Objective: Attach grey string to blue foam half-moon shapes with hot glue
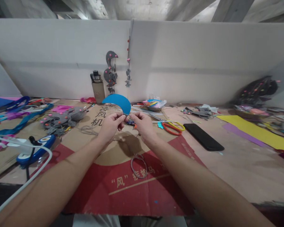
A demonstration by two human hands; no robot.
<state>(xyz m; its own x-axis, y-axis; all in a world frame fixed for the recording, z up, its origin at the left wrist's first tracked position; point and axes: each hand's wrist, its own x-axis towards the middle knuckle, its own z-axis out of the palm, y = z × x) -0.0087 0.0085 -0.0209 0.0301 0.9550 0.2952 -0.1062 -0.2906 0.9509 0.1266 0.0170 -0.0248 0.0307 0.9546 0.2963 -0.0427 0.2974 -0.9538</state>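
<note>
My left hand is closed in a pinch at the lower tip of a blue crescent cutout, which stands up above the fingers. Right beside it, my right hand also pinches, its thumb and fingertip close to that same tip. A thin strand of grey cord seems to hang below the right hand; what exactly lies between those fingertips is too small to see. Looser loops of the grey cord rest on the red and brown cardboard underneath. Scissors with orange and yellow handles lie just right of the right hand.
A black phone lies to the right, near yellow sheets. Grey felt pieces with beads and a blue tape dispenser-like object are on the left. A bottle stands by the wall, and a white cable crosses the left side.
</note>
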